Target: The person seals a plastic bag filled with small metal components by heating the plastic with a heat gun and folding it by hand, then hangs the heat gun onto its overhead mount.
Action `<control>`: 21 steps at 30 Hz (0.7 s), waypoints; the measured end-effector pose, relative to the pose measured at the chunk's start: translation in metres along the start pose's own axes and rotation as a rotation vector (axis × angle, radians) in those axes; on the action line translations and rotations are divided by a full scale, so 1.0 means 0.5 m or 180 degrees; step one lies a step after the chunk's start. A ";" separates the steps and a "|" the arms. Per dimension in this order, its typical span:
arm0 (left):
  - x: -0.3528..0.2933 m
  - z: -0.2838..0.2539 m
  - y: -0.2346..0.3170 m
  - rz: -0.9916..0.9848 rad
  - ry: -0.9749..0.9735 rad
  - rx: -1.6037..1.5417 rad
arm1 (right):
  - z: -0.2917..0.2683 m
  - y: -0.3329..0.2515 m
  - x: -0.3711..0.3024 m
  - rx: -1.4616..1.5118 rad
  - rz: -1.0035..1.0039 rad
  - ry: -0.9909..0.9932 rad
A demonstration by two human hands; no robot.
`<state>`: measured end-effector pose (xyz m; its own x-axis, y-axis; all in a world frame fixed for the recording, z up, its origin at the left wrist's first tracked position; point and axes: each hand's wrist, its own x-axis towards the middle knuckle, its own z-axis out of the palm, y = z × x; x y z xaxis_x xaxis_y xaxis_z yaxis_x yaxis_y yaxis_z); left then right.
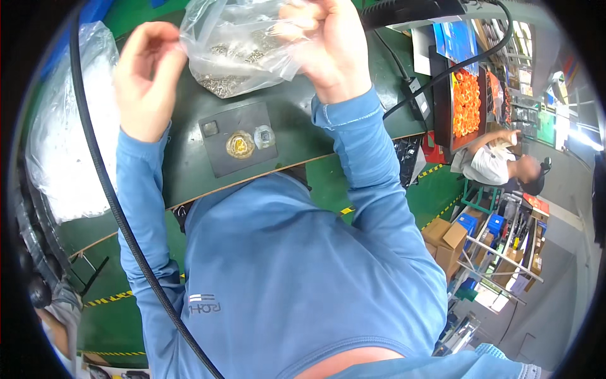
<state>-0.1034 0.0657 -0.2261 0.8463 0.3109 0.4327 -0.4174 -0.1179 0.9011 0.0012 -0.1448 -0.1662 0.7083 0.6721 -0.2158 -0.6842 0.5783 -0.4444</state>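
Note:
A clear plastic bag (230, 79) with many small metal pieces, like screws, in its bottom is held up over the dark green table. My left hand (148, 82) pinches the bag's left edge between thumb and fingers. On the other side my right hand (331, 54) is closed on the bag's upper right part, its fingers partly behind the film. Just below the bag lies a dark grey plate (224, 151). It carries a round dish with yellow content (240, 145), a small pale block (264, 136) and a small grey square (210, 129).
A big translucent bag of white stuff (76, 139) is at the left. A black cable (110, 183) hangs across the left side. A power strip (418, 100) and a bin of orange parts (466, 101) stand to the right. Beyond sits a co-worker (495, 161).

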 end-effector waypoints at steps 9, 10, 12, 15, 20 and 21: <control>0.084 0.020 0.076 0.0014 -0.1180 0.1597 | -0.004 -0.004 -0.011 -0.1839 -0.0837 0.0110; 0.087 0.029 0.085 -0.0169 -0.1286 0.1345 | -0.010 -0.013 -0.012 -0.2510 -0.0852 -0.0022; 0.085 0.047 0.091 -0.0162 -0.1312 0.1151 | -0.016 -0.010 -0.012 -0.3658 -0.1099 0.0037; 0.081 0.047 0.080 -0.0169 -0.1261 0.0947 | 0.000 -0.020 -0.006 -0.4921 -0.1638 0.0062; 0.085 0.019 0.073 -0.0331 -0.1266 0.0963 | -0.006 -0.037 0.013 -0.5909 -0.2263 0.0157; 0.083 0.011 0.072 -0.0342 -0.1303 0.1000 | -0.005 -0.046 0.012 -0.5003 -0.1473 0.0199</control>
<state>-0.0815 0.0690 -0.1754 0.9651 -0.0499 0.2570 -0.2550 -0.4020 0.8794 0.0214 -0.1552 -0.1595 0.8225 0.5446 0.1638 0.3861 -0.3233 -0.8639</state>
